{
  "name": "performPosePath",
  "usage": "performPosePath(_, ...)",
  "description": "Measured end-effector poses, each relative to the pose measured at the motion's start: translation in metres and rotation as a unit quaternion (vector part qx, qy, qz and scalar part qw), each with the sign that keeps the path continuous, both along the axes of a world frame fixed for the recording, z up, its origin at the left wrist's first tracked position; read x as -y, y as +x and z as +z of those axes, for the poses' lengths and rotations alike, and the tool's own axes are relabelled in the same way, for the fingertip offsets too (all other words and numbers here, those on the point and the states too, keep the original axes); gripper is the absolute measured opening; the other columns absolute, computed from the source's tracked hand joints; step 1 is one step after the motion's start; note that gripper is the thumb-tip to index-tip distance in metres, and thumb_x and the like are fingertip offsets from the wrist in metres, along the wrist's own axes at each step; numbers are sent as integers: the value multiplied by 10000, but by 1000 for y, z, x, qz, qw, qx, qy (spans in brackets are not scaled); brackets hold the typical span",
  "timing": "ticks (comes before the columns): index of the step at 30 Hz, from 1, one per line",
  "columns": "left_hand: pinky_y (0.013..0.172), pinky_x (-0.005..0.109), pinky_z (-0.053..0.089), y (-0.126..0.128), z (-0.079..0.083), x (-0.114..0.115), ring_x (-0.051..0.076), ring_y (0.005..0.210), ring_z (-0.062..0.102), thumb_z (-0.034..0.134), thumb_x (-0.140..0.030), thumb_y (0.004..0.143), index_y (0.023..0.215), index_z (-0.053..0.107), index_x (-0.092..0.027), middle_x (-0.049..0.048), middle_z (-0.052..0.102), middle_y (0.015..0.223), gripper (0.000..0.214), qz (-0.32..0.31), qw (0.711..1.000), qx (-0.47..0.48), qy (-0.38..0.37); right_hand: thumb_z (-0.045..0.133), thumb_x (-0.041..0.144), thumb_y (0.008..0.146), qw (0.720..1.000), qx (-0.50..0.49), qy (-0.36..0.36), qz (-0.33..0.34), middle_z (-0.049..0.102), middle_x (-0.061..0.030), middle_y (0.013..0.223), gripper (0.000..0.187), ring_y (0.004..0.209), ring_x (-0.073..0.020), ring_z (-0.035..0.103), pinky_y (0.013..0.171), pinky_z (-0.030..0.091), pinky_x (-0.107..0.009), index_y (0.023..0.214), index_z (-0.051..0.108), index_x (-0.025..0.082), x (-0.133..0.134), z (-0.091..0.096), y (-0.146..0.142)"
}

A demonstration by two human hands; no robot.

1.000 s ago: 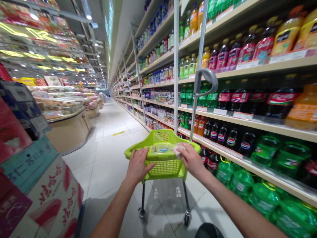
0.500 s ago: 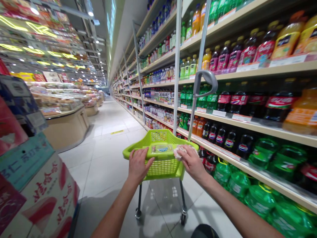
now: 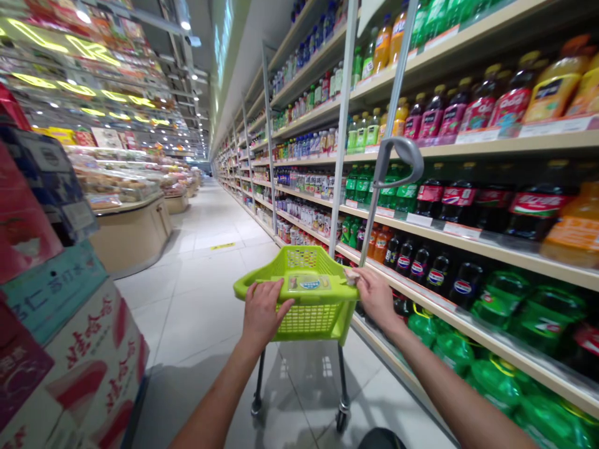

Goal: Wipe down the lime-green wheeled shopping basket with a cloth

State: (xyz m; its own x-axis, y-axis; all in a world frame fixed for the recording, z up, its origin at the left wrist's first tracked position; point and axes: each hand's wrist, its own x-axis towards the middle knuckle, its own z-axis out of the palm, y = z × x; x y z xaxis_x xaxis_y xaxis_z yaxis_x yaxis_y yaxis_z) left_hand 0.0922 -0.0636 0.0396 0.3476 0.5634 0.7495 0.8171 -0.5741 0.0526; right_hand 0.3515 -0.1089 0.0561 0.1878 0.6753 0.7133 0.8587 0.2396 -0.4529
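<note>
A lime-green shopping cart (image 3: 306,319) with a mesh basket and thin metal legs on casters stands right in front of me. My left hand (image 3: 262,310) lies at the left part of its handle, fingers curled over the top and thumb apart on the near side. At the right end of the handle, my right hand (image 3: 378,300) pinches a crumpled whitish wipe (image 3: 350,275), mostly hidden under the fingers. Between both hands, a printed label (image 3: 309,284) sits on the handle. A metal pole with a grey loop grip (image 3: 397,162) rises just beyond my right hand.
Long shelves (image 3: 440,227) of drink bottles run along the right. Stacked drink cartons (image 3: 93,349) stand close on the left, with a rounded display counter (image 3: 133,240) farther on. The tiled aisle (image 3: 206,262) stretches ahead between them.
My right hand has slid to the right along the cart handle with the wipe, out to its end. My left hand stays at the same part of the handle. The view has shifted slightly.
</note>
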Motion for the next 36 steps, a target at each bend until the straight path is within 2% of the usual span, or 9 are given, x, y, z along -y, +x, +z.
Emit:
performPosePath(3, 944, 425, 295, 0, 0, 0, 226, 975, 529, 440, -444, 815, 1120, 521, -157, 85, 624, 1023, 426, 1, 1000, -1, -10, 395, 162, 811, 991, 36, 108, 66, 591, -64, 1121, 315, 1091, -183, 507, 940, 408, -364, 1045, 603, 200, 9, -15, -47)
performPosePath(6, 954, 429, 288, 0, 2, 0, 230, 992, 526, 435, -436, 819, 1128, 517, -167, 84, 622, 1040, 417, 1, 1000, 0, -17, 417, 137, 812, 979, 119, 140, 93, 527, -87, 1210, 309, 1198, -214, 401, 969, 368, -432, 1048, 602, 211, 4, -21, -70)
performPosePath(10, 966, 433, 286, 0, 4, 2, 233, 1027, 517, 441, -434, 817, 1131, 518, -174, 83, 615, 1079, 415, 0, 1000, -1, -29, 434, 135, 812, 974, 168, 143, 52, 525, -93, 1205, 305, 1172, -231, 424, 936, 383, -478, 1049, 599, 232, 3, -25, -31)
performPosePath(14, 991, 448, 262, 4, 4, 4, 237, 1079, 495, 450, -431, 814, 1140, 514, -171, 85, 603, 1121, 422, 4, 999, 11, -40, 426, 138, 810, 978, 124, 164, -14, 486, -116, 1241, 315, 1184, -246, 410, 942, 382, -500, 1071, 588, 205, 8, -31, 3)
performPosePath(21, 993, 463, 265, 15, 5, 9, 245, 1112, 481, 460, -409, 812, 1132, 522, -166, 98, 591, 1147, 407, 13, 999, 13, -51, 410, 120, 824, 974, 139, 159, 81, 495, -94, 1251, 347, 1238, -213, 357, 975, 377, -443, 1116, 568, 222, -7, -31, -74)
performPosePath(24, 995, 458, 269, 12, 7, 9, 248, 1125, 471, 462, -405, 811, 1141, 516, -163, 91, 584, 1161, 413, 13, 999, 1, -52, 426, 131, 825, 970, 159, 158, 97, 499, -90, 1251, 338, 1233, -216, 365, 972, 377, -446, 1110, 576, 232, -6, -30, -57)
performPosePath(27, 998, 457, 265, 10, 7, 9, 250, 1134, 464, 462, -405, 810, 1149, 512, -171, 83, 580, 1172, 415, 16, 998, -1, -55, 424, 131, 819, 979, 133, 152, 39, 477, -116, 1269, 346, 1224, -243, 374, 971, 363, -487, 1121, 574, 207, 2, -33, -16)
performPosePath(29, 999, 464, 263, 11, 7, 9, 251, 1136, 463, 461, -404, 809, 1152, 512, -177, 80, 577, 1177, 414, 17, 998, 2, -56, 415, 129, 819, 982, 113, 150, 7, 471, -129, 1271, 353, 1220, -252, 378, 969, 358, -502, 1132, 567, 192, 4, -34, -7)
performPosePath(36, 998, 478, 277, 19, 8, 11, 260, 1171, 433, 468, -330, 806, 1162, 509, -174, 83, 564, 1195, 391, 17, 999, -14, -50, 436, 108, 820, 964, 157, 175, 122, 507, -100, 1245, 334, 1244, -200, 351, 985, 374, -415, 1101, 583, 212, -12, -29, -89)
